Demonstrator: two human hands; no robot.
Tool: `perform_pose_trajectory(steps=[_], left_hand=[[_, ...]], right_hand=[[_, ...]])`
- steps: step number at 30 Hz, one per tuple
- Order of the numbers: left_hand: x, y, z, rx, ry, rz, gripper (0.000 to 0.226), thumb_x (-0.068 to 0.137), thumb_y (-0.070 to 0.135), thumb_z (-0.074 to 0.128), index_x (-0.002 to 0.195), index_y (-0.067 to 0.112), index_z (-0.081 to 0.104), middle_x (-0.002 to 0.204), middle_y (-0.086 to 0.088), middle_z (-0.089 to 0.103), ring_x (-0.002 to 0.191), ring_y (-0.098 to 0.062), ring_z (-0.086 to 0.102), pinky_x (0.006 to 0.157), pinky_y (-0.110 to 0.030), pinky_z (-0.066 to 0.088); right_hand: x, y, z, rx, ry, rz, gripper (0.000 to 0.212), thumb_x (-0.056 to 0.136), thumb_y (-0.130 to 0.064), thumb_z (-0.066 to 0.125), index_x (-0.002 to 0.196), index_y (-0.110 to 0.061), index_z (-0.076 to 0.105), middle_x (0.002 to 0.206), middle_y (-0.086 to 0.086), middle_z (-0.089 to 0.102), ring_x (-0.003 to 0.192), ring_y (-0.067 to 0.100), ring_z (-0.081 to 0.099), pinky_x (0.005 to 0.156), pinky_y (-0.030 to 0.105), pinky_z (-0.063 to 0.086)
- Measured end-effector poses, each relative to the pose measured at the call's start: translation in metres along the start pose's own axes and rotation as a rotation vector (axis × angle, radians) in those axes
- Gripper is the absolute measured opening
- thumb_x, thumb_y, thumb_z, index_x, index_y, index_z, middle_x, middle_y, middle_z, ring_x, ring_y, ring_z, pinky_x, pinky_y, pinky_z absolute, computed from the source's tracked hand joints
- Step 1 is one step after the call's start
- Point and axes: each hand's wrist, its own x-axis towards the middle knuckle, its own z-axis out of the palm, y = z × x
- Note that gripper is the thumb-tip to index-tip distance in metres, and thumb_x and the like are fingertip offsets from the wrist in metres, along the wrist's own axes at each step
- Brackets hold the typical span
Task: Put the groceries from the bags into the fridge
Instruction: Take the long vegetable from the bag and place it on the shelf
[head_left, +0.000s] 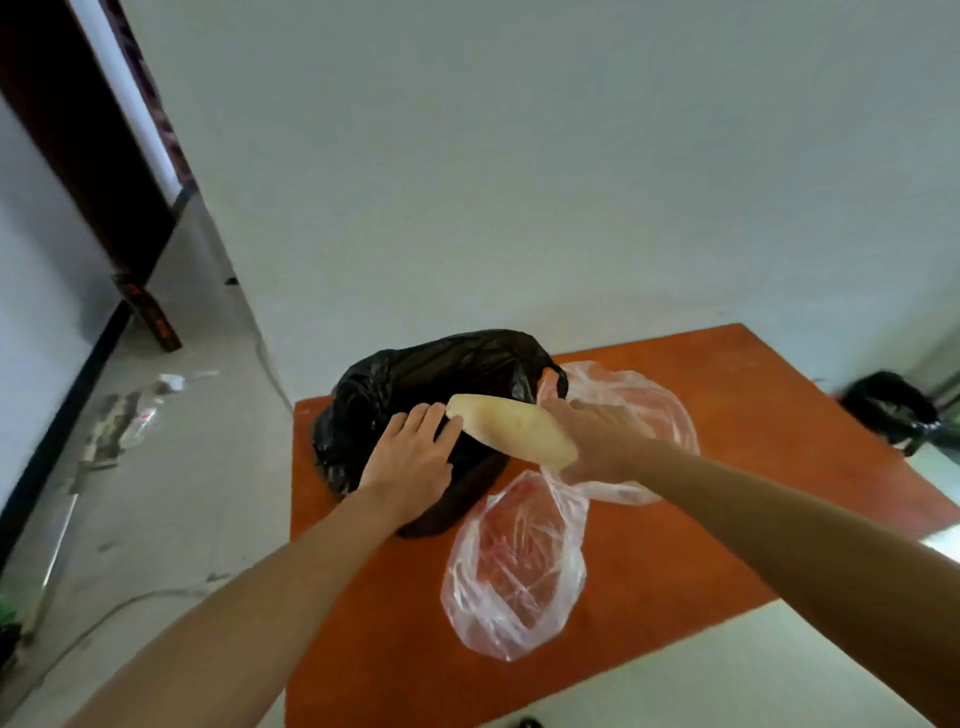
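A black plastic bag (415, 379) sits at the far left of the orange table (727, 426). My left hand (413, 457) rests flat on the bag's near side with fingers straight. A long pale yellowish vegetable (506, 426) is held over the bag's right edge; my right hand (597, 436) grips its near end. Two clear plastic bags lie beside it: one (649, 410) behind my right hand, another (514, 566) nearer to me, crumpled and seemingly empty. The fridge is not in view.
A white wall rises behind the table. A second black bag (891, 410) stands on the floor at the right. Litter (130, 415) and a cable (104, 623) lie on the grey floor at the left, near a dark wooden door frame (104, 182).
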Motion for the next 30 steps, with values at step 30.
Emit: perform_pose_trajectory(steps=[30], left_hand=[[0.048, 0.755, -0.163, -0.222, 0.198, 1.100, 0.060, 0.086, 0.031, 0.059, 0.139, 0.010, 0.041, 0.125, -0.012, 0.056, 0.105, -0.030, 0.055, 0.085, -0.041, 0.047]], right_hand=[[-0.727, 0.281, 0.118, 0.041, 0.140, 1.108, 0.087, 0.065, -0.050, 0.068, 0.139, -0.029, 0.028, 0.124, -0.002, 0.055, 0.104, 0.021, 0.057, 0.079, 0.037, 0.051]])
